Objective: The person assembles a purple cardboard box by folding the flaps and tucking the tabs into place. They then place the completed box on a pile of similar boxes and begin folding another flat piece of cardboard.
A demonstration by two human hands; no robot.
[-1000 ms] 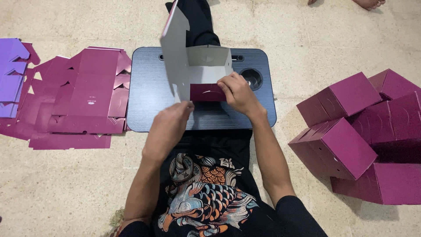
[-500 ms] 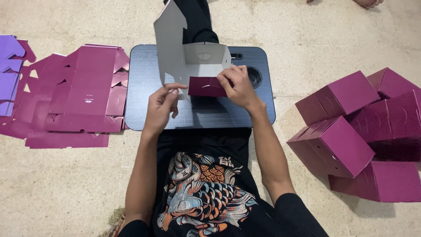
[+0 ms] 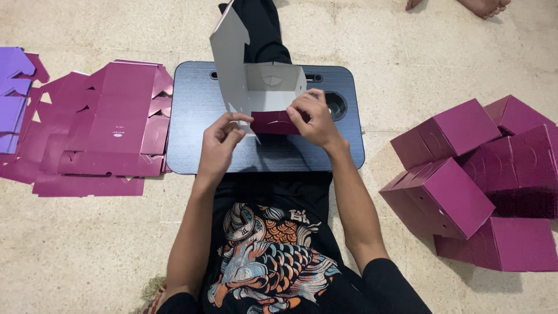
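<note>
Hands on half-folded box (image 3: 261, 96), right hand (image 3: 311, 116) pinching magenta flap (image 3: 273, 122); left hand (image 3: 221, 136) loosely curled, fingertips touching it

Magenta box blanks (image 3: 110, 125), blue-grey lap desk (image 3: 197, 110)

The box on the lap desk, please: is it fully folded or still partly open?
Partly open. The box has one tall panel standing upright, its pale inside showing, while the right hand presses a maroon flap; the left hand is beside it.

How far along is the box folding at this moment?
Done: a heap of folded magenta cardboard boxes lies at the person's right. In hand: a half-folded magenta box with grey inside on the dark blue lap tray, right hand pressing its front flap, left hand beside it. Left: a stack of flat magenta cardboard blanks.
</note>
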